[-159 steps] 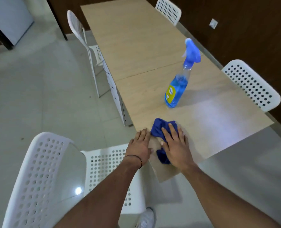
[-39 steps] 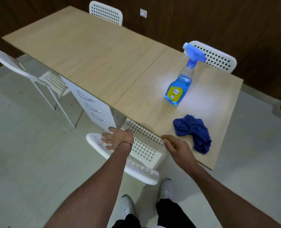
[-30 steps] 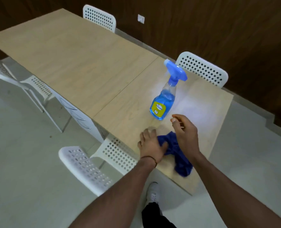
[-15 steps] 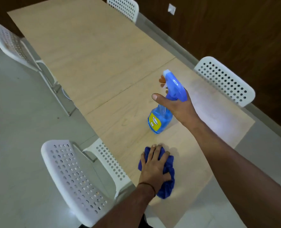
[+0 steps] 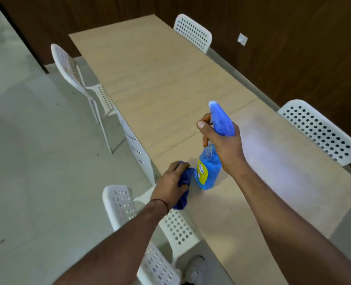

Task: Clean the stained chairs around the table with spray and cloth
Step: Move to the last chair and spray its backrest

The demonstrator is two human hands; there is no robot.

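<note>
our right hand has its fingers curled round the neck of the blue spray bottle, which is upright over the wooden surface. our left hand clutches the blue cloth just beside the bottle, near the surface's edge, with a white chair close below.

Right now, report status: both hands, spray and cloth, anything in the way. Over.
Left hand grips crumpled blue cloth. Right hand grips blue plastic spray bottle by its neck. White perforated plastic chair just below, no hand on it.
</note>
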